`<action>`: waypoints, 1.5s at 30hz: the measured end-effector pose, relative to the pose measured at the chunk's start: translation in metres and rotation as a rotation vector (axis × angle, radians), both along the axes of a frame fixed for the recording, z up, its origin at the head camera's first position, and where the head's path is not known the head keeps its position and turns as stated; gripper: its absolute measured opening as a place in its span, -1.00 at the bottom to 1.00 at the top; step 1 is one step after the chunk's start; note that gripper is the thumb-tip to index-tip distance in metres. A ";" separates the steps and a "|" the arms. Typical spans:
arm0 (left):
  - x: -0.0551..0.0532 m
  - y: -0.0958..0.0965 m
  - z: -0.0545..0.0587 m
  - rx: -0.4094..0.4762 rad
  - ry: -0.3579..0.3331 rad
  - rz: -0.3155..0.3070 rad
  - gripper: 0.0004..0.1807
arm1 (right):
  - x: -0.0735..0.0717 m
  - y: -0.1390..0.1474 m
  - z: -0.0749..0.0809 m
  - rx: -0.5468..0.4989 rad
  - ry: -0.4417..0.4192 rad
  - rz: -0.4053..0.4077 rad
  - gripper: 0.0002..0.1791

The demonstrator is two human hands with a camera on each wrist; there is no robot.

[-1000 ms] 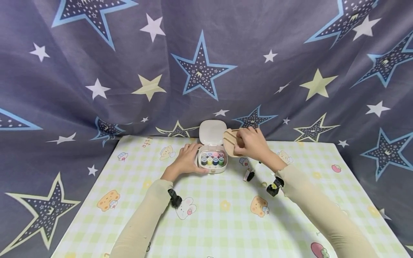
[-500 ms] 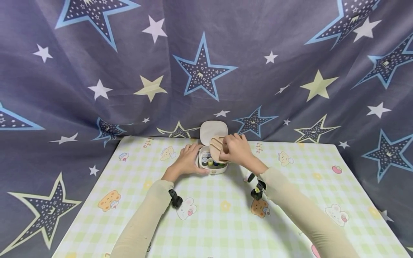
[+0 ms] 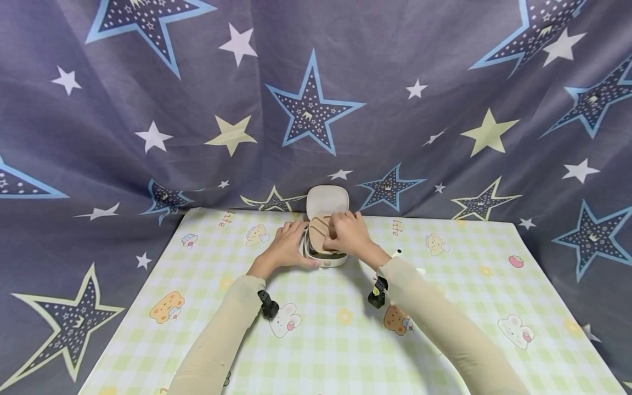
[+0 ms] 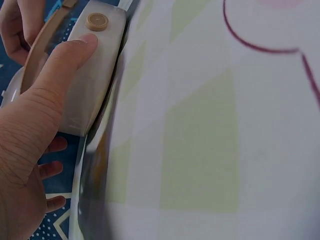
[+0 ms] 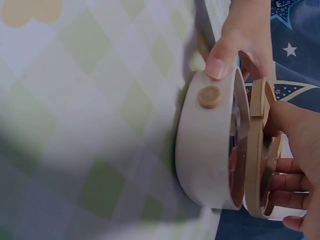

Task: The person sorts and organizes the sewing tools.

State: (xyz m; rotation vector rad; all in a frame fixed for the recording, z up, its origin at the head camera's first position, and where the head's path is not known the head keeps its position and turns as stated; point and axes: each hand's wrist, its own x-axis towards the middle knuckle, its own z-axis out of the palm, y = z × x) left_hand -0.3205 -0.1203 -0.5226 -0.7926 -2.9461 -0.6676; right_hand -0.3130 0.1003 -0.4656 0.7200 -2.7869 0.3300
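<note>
A small white sewing box stands at the back of the table with its hinged lid raised. My left hand grips the box's left side, thumb on the front wall beside a round tan button. My right hand pinches a tan grooved tray, fingers in its hollows. Tilted, the tray lies over the box opening, right at the rim in the right wrist view. Below it the thread spools inside are mostly hidden; some dark and reddish bits show through the gap.
A checked cloth with cartoon prints covers the table. Right behind its back edge hangs a dark star-patterned curtain. Small black and white items lie by my right sleeve, partly covered by it.
My right hand has brought the tray leftward from beside the box to over its opening and lowered it, covering the spools. The left hand has kept its grip on the box.
</note>
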 end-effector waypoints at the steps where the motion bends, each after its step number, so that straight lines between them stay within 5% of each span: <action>1: 0.000 0.000 0.000 -0.001 0.000 0.000 0.35 | 0.000 -0.001 -0.001 0.006 -0.003 -0.002 -0.86; 45: 0.001 0.002 0.002 0.024 -0.047 0.013 0.27 | 0.005 -0.018 -0.019 0.113 -0.094 -0.103 -0.72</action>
